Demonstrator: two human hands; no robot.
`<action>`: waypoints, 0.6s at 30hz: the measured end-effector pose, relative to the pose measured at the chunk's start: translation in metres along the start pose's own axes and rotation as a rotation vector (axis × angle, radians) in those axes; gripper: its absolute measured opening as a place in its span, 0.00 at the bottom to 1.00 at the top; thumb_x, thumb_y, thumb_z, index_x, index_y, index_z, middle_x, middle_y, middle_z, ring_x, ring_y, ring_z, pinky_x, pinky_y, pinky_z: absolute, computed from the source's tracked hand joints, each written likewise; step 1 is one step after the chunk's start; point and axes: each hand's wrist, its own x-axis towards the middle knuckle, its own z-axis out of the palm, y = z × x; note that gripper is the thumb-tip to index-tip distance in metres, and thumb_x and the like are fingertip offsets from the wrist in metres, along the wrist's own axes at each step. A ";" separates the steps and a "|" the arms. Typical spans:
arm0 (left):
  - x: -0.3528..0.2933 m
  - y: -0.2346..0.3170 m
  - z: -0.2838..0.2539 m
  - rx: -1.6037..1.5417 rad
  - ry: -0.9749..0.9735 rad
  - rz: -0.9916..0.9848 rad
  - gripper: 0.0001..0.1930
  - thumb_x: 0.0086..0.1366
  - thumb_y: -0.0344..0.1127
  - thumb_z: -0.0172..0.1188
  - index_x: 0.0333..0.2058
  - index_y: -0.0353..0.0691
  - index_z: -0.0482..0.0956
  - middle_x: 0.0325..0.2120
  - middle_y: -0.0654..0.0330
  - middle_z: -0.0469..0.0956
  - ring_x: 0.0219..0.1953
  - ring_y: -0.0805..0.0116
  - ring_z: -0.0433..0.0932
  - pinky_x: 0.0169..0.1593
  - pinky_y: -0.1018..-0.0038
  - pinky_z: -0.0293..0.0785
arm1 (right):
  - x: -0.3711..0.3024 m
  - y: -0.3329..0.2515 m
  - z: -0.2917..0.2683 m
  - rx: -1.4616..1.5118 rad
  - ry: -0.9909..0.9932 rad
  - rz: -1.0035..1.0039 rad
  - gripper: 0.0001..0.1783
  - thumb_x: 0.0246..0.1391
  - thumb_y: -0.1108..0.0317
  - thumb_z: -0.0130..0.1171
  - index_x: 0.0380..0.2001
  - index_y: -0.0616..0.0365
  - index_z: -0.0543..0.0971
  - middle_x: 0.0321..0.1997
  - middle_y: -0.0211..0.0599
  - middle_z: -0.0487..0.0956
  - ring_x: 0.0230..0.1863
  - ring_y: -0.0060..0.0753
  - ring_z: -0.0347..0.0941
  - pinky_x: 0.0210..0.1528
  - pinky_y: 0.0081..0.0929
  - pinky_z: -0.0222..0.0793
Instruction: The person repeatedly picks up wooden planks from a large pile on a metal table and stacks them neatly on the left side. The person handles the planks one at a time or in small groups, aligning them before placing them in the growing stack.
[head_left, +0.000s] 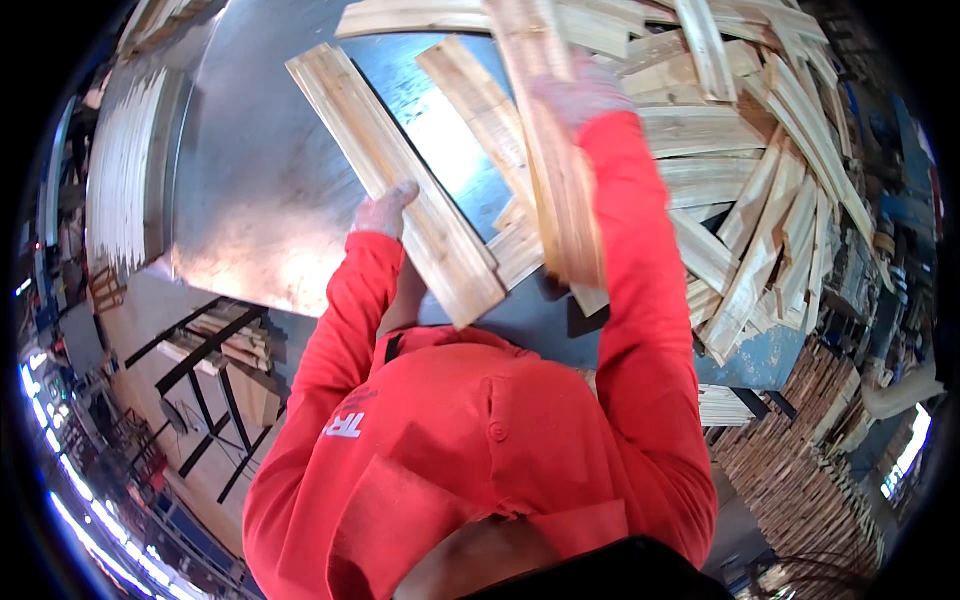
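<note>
My left hand point(384, 212), in what looks like a pale glove, is closed on the left edge of a long wooden board point(395, 175). That board slants from the upper left toward my chest, its near end past the table edge; a second layer may lie under it. My right hand point(584, 94) grips another long wooden board point(548, 150) by its right side, higher up and tilted almost lengthwise away from me. Between the two, a narrower wooden board point(480, 105) lies on the metal table point(265, 150), partly hidden by the right board.
A jumbled heap of wooden boards point(715, 150) covers the table's right side. At its left end stands a neat stack of pale boards point(130, 165). Lower left is a black metal frame point(215, 385) with wood pieces; lower right, a large stack of wood point(800, 455).
</note>
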 end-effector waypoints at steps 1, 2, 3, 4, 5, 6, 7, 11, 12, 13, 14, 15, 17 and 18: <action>0.005 0.005 -0.009 0.055 0.044 -0.042 0.26 0.57 0.51 0.64 0.47 0.37 0.81 0.41 0.50 0.81 0.46 0.57 0.78 0.53 0.67 0.69 | -0.004 -0.030 0.021 -0.126 -0.149 0.029 0.41 0.47 0.49 0.66 0.60 0.58 0.65 0.58 0.52 0.72 0.54 0.48 0.72 0.58 0.40 0.67; 0.017 0.011 -0.015 0.101 0.082 -0.070 0.26 0.57 0.51 0.64 0.47 0.37 0.81 0.41 0.50 0.81 0.46 0.57 0.78 0.53 0.67 0.69 | -0.015 -0.043 0.035 -0.248 -0.177 -0.007 0.43 0.47 0.50 0.66 0.62 0.57 0.61 0.60 0.53 0.69 0.57 0.50 0.69 0.60 0.44 0.64; 0.041 -0.035 -0.036 0.168 0.091 0.065 0.27 0.55 0.51 0.66 0.47 0.37 0.81 0.41 0.50 0.81 0.46 0.57 0.79 0.52 0.67 0.70 | -0.025 -0.068 0.059 -0.345 -0.227 -0.103 0.46 0.46 0.51 0.65 0.64 0.56 0.58 0.62 0.53 0.67 0.61 0.52 0.65 0.62 0.49 0.61; 0.043 -0.037 -0.043 0.080 0.079 0.034 0.27 0.55 0.51 0.67 0.47 0.37 0.80 0.41 0.50 0.81 0.45 0.57 0.79 0.51 0.67 0.71 | -0.054 -0.066 0.082 -0.452 -0.158 -0.215 0.46 0.46 0.54 0.64 0.66 0.55 0.56 0.63 0.53 0.65 0.63 0.53 0.62 0.63 0.52 0.59; 0.038 -0.034 -0.051 -0.010 0.073 -0.006 0.28 0.54 0.51 0.67 0.47 0.36 0.80 0.41 0.50 0.81 0.45 0.57 0.79 0.50 0.67 0.71 | -0.079 -0.061 0.099 -0.518 -0.090 -0.262 0.46 0.46 0.55 0.64 0.66 0.54 0.56 0.63 0.51 0.64 0.62 0.54 0.63 0.61 0.53 0.60; 0.033 -0.040 -0.057 -0.103 0.068 -0.054 0.28 0.54 0.51 0.68 0.47 0.35 0.80 0.41 0.50 0.81 0.44 0.58 0.79 0.50 0.67 0.72 | -0.106 -0.051 0.110 -0.584 -0.028 -0.315 0.45 0.46 0.56 0.64 0.65 0.53 0.57 0.63 0.50 0.64 0.61 0.54 0.63 0.60 0.53 0.61; 0.031 -0.059 -0.062 -0.072 0.073 -0.060 0.28 0.54 0.51 0.67 0.47 0.35 0.79 0.41 0.50 0.81 0.43 0.58 0.79 0.49 0.67 0.72 | -0.123 -0.046 0.113 -0.648 0.027 -0.373 0.44 0.46 0.58 0.64 0.65 0.52 0.57 0.63 0.48 0.64 0.61 0.55 0.63 0.59 0.54 0.62; 0.010 -0.068 -0.065 -0.135 0.009 -0.129 0.30 0.55 0.52 0.67 0.48 0.34 0.78 0.38 0.51 0.81 0.40 0.58 0.79 0.47 0.65 0.73 | -0.116 -0.042 0.079 -0.651 -0.292 -0.263 0.47 0.41 0.57 0.66 0.65 0.49 0.59 0.62 0.47 0.66 0.61 0.56 0.64 0.59 0.51 0.62; -0.002 -0.049 -0.068 -0.195 -0.021 -0.160 0.30 0.55 0.53 0.66 0.49 0.34 0.77 0.38 0.52 0.80 0.39 0.59 0.78 0.46 0.65 0.73 | -0.110 -0.059 0.069 -0.534 -0.423 -0.166 0.47 0.42 0.55 0.65 0.65 0.49 0.59 0.62 0.48 0.66 0.62 0.56 0.63 0.60 0.50 0.62; -0.007 -0.041 -0.073 -0.292 -0.007 -0.183 0.29 0.55 0.52 0.67 0.49 0.35 0.77 0.38 0.53 0.80 0.38 0.59 0.78 0.46 0.65 0.73 | -0.104 -0.078 0.063 -0.410 -0.548 -0.074 0.47 0.42 0.53 0.65 0.66 0.50 0.59 0.63 0.49 0.65 0.63 0.56 0.62 0.61 0.49 0.61; -0.013 -0.035 -0.077 -0.386 0.006 -0.209 0.29 0.55 0.51 0.67 0.49 0.35 0.77 0.38 0.54 0.80 0.38 0.60 0.78 0.46 0.65 0.73 | -0.104 -0.096 0.064 -0.282 -0.669 0.024 0.48 0.42 0.51 0.64 0.66 0.50 0.59 0.63 0.50 0.65 0.64 0.55 0.62 0.62 0.48 0.61; -0.008 -0.043 -0.076 -0.395 0.005 -0.148 0.28 0.55 0.50 0.67 0.49 0.35 0.77 0.38 0.54 0.80 0.37 0.61 0.78 0.45 0.65 0.73 | -0.114 -0.126 0.075 -0.296 -0.708 0.038 0.49 0.42 0.45 0.63 0.67 0.50 0.59 0.65 0.52 0.64 0.66 0.55 0.60 0.64 0.46 0.59; 0.017 -0.082 -0.068 -0.337 -0.009 0.060 0.27 0.55 0.48 0.68 0.48 0.35 0.77 0.39 0.55 0.80 0.38 0.62 0.78 0.44 0.64 0.74 | -0.133 -0.164 0.100 -0.300 -0.747 -0.043 0.53 0.41 0.36 0.60 0.68 0.50 0.58 0.68 0.54 0.61 0.68 0.55 0.56 0.67 0.44 0.56; 0.011 -0.059 -0.069 -0.605 -0.082 -0.066 0.26 0.55 0.45 0.68 0.47 0.35 0.77 0.38 0.54 0.80 0.37 0.62 0.78 0.42 0.65 0.74 | -0.143 -0.164 0.115 -0.281 -0.751 -0.129 0.55 0.41 0.33 0.59 0.68 0.49 0.57 0.69 0.55 0.59 0.69 0.55 0.55 0.68 0.44 0.54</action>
